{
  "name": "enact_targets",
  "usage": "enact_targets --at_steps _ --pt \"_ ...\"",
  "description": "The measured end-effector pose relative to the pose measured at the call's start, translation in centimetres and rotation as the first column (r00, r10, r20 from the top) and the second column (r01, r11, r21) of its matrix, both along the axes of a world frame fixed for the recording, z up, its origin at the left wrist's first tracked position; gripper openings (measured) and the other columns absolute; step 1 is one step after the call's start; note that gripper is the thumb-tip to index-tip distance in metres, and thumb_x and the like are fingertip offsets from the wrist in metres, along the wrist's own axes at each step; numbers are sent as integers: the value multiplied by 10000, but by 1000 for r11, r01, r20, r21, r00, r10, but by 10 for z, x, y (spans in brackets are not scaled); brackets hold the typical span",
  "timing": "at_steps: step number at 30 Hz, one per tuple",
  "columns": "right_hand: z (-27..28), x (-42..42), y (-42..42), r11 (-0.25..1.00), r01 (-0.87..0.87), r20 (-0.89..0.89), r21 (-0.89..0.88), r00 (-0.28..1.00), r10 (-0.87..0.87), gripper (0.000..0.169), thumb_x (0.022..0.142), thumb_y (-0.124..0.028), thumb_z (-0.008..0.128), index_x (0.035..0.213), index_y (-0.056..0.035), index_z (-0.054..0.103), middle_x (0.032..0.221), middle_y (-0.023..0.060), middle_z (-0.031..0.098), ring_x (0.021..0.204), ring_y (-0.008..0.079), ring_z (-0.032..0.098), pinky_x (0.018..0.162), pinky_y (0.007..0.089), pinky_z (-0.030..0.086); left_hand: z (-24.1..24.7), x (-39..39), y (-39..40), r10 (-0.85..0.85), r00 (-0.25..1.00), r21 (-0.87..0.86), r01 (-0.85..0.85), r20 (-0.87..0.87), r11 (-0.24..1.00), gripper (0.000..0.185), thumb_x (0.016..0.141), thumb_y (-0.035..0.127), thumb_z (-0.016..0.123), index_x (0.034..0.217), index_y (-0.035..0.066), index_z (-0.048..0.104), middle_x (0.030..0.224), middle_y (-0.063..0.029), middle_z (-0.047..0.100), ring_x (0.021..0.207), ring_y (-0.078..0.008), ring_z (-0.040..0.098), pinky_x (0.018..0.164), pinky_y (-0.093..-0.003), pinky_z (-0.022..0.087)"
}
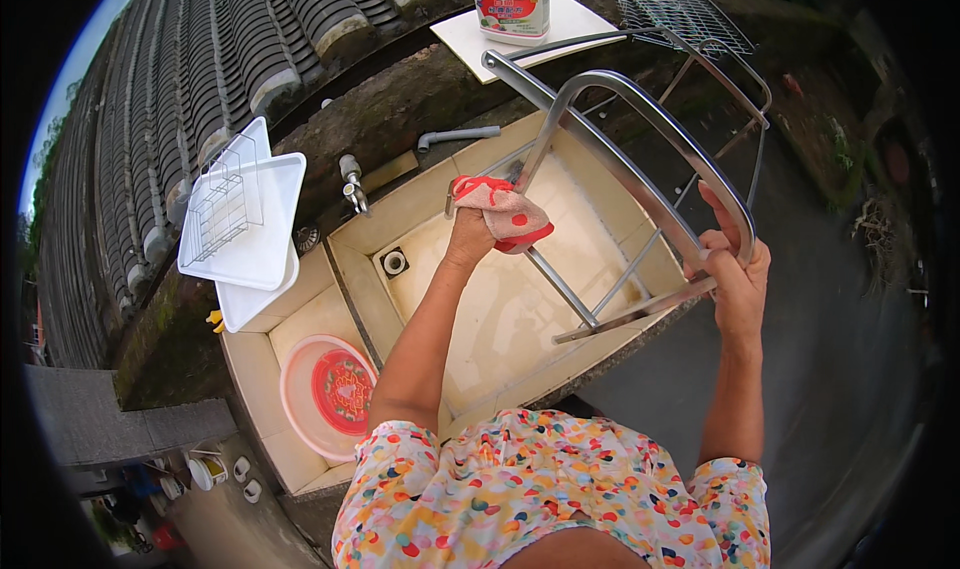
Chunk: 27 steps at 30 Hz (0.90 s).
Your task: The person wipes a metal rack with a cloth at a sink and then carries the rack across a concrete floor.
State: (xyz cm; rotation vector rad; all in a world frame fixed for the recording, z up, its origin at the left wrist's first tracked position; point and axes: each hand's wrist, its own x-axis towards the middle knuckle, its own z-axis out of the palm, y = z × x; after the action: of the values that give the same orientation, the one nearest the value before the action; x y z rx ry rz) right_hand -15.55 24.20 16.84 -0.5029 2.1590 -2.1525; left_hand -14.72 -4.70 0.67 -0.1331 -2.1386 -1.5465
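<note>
A tubular metal rack frame (630, 194) is held tilted above a tiled outdoor sink (495, 321), partly over its right edge. My left hand (476, 231) grips a pink and red cloth (517, 220), which is pressed against the frame's left part; the fingers are mostly hidden under the cloth. With my right hand (735, 261) I hold the curved corner of the frame at the right, thumb and fingers around the tube. A drain (394, 262) shows in the sink's far left corner, and a metal tap (354, 186) stands at its back wall.
A pink basin (300, 411) sits in the smaller left compartment. White trays (289, 216) with a wire rack (217, 209) lean at the back left. A plastic jug (511, 14) stands on a white board (585, 18) at the back, near a wire grid (675, 6). A grey pipe (461, 135) lies behind the sink.
</note>
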Motion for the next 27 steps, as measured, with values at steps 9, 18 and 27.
enact_targets --at_steps 9,18,27 --pt "1 5 -1 987 -126 72 104 990 119 573 614 -40 441 1176 51 506 919 100 627 499 69 498 456 208 379 67 -25 17 -236 970 416 241 -63 877 539 768 87 661 1226 99 378 1182 -68 491 1040 -187 518 899 -333 456" --pt "-6 10 -3 1000 18 26 -22 1000 -18 116 664 10 491 747 20 572 605 14 540 555 65 492 529 212 383 67 -32 18 -199 978 297 210 -67 931 558 734 112 699 1209 91 406 1107 -61 539 1005 -169 529 884 -309 438" --pt "-9 8 0 999 0 32 -40 999 1 138 679 -12 506 790 24 583 707 37 564 556 103 541 515 224 420 15 -3 11 -232 959 185 201 162 962 456 700 152 727 1072 67 477 988 -34 552 898 -139 531 813 -294 442"
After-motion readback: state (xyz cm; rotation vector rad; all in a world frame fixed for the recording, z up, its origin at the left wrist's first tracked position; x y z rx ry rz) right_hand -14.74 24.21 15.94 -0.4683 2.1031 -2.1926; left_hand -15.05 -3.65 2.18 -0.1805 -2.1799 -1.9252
